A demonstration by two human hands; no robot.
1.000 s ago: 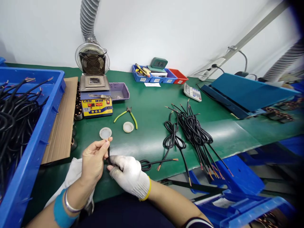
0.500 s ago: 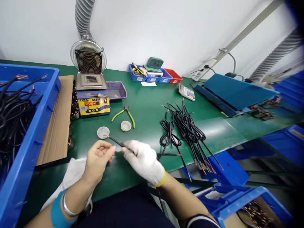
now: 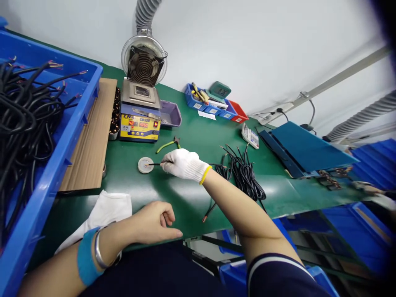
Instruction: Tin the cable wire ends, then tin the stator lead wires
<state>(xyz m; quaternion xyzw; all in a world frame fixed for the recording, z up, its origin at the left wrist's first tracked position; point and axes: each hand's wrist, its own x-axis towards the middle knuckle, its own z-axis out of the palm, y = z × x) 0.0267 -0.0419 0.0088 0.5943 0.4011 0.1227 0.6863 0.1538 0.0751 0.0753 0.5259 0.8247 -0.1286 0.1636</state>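
Observation:
My right hand (image 3: 185, 164), in a white knit glove with a yellow cuff, is closed around a black cable (image 3: 156, 164). The cable's stripped wire ends reach over or into a small white dish (image 3: 140, 166); whether they touch its contents I cannot tell. Bare and empty, my left hand (image 3: 153, 222) hovers by the table's front edge, thumb apart from loosely bent fingers. Behind the glove lie green-handled cutters (image 3: 167, 145), partly covered. Bundled black cables (image 3: 246, 177) rest to the right, beyond my right forearm.
At the back left stands a yellow-and-blue heating unit (image 3: 140, 128) with a fan above. A blue bin (image 3: 40, 202) full of cables fills the left side, cardboard (image 3: 93, 140) beside it. A white glove (image 3: 113, 208) lies in front. Farther right are a calculator (image 3: 250, 136) and blue folder-like panel (image 3: 312, 144).
My right hand has carried the cable end forward to the dish. My left hand has drawn back from the cable toward the table edge. The camera view has shifted and tilted.

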